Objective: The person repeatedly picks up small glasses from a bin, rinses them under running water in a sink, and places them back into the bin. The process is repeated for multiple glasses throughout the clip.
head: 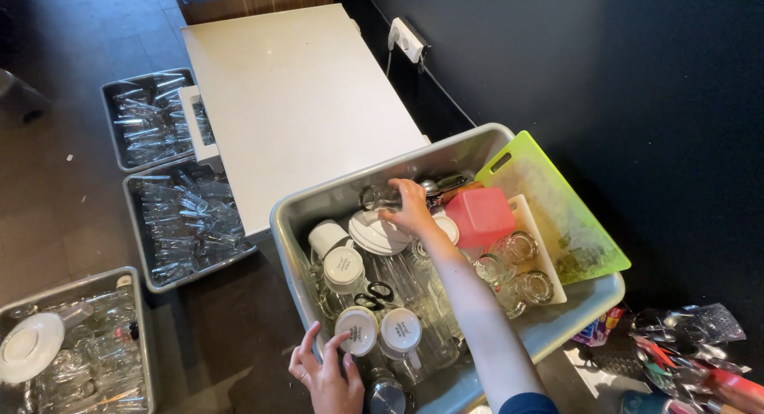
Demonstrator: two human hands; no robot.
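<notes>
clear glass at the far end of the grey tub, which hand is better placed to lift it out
Right. The right hand is already closed on the clear glass deep in the grey tub. The left hand rests at the near rim beside a white mug.

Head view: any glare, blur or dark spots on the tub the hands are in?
Head view: sharp and evenly lit on the grey tub; right hand on a glass is crisp; white table is bright, near washed out; black wall swallows detail.
</notes>
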